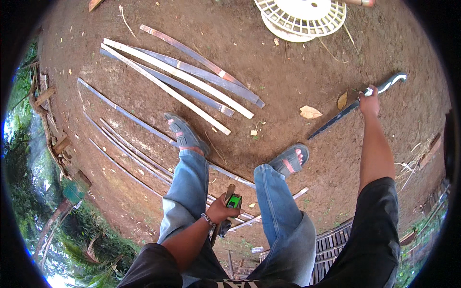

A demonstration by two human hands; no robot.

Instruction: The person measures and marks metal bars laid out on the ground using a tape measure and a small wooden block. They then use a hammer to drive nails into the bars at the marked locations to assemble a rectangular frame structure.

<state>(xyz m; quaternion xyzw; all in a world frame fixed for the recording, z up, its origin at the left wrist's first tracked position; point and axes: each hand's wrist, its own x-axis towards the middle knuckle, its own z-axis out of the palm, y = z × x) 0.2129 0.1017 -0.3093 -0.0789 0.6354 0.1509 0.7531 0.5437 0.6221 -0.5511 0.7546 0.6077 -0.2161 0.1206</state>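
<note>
My right hand [369, 104] is closed around a machete [338, 116] where its long dark blade meets the white and grey curved handle. The blade slants down to the left, its tip close to the dirt. Between my legs, my left hand [219, 210] grips a green and black tape measure [234, 201]. A narrow brown strip [230, 191] also passes through that hand; its lower part runs down beside my wrist. In front of my feet lie several split bamboo strips [180, 69], some pale, some dark, bunched at one end.
More thin bamboo strips [115, 106] lie left of and beneath my sandalled feet. A white plastic spool [307, 19] sits at the far edge. Dry leaves [310, 112] dot the dirt. A slatted bamboo structure [331, 249] stands behind my right leg, and logs [45, 108] line the left side.
</note>
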